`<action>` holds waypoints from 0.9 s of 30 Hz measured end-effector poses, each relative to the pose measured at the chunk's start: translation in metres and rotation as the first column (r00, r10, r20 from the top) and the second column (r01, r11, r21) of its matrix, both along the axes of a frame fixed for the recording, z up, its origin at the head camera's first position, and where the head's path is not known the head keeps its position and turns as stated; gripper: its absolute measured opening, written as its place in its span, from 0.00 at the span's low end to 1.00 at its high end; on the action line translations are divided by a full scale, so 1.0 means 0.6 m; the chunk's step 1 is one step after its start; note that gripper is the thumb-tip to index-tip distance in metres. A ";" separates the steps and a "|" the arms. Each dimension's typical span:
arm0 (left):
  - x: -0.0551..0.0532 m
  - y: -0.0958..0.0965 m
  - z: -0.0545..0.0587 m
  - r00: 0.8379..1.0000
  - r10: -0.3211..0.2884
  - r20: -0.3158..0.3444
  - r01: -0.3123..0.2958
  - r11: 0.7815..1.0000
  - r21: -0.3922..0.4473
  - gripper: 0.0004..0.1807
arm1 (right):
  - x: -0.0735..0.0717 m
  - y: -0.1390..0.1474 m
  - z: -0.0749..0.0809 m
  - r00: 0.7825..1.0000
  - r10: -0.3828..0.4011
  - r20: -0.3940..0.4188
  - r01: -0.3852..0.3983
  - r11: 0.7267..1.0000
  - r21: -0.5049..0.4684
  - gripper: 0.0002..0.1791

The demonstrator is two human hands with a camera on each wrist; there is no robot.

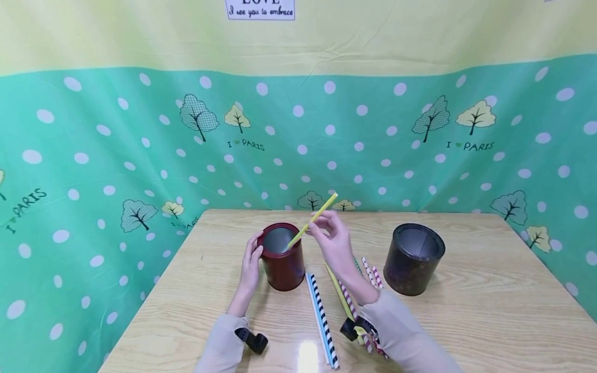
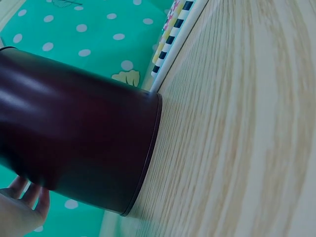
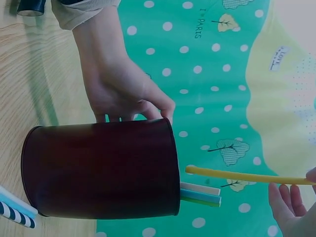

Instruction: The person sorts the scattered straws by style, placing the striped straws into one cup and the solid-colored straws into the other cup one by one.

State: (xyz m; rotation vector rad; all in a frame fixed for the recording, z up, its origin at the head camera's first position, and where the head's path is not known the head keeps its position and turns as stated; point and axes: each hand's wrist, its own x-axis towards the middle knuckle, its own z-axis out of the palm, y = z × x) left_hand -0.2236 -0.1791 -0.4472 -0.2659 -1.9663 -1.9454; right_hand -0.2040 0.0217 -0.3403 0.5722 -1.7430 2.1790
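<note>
My left hand (image 1: 249, 264) grips the left side of a dark red can (image 1: 284, 272), its fingertips near the rim. The can stands upright on the table. Above its mouth, my right hand (image 1: 338, 241) pinches a yellow straw (image 1: 322, 208) slantwise, the lower end towards the opening. In the right wrist view, that end of the yellow straw (image 3: 237, 174) appears just beyond the rim, while pale and green straw ends (image 3: 202, 193) stick out past it. The left wrist view has the can's side (image 2: 84, 128) and my left fingers (image 2: 32, 195) against it.
A light blue straw (image 1: 318, 316) and a black-and-white striped straw (image 1: 324, 321) lie right of the red can. Several yellow and patterned straws (image 1: 339, 290) are partly hidden beneath my right forearm. A black can (image 1: 410, 269) stands upright farther right. Behind the table hangs a green curtain (image 1: 326, 150).
</note>
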 end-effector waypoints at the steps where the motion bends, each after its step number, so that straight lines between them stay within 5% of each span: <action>1: 0.000 0.000 0.001 1.000 0.001 0.007 -0.001 1.000 0.004 0.20 | -0.001 -0.001 -0.001 1.000 0.000 -0.001 0.000 1.000 0.003 0.11; 20: -0.008 -0.001 -0.007 1.000 0.024 0.015 -0.024 1.000 -0.002 0.21 | -0.003 0.005 -0.010 0.997 -0.063 0.038 0.057 0.989 0.133 0.14; 27: -0.006 -0.001 -0.006 0.999 0.021 0.026 -0.021 1.000 0.006 0.21 | -0.004 0.023 -0.026 0.987 -0.055 0.150 0.022 0.976 0.215 0.13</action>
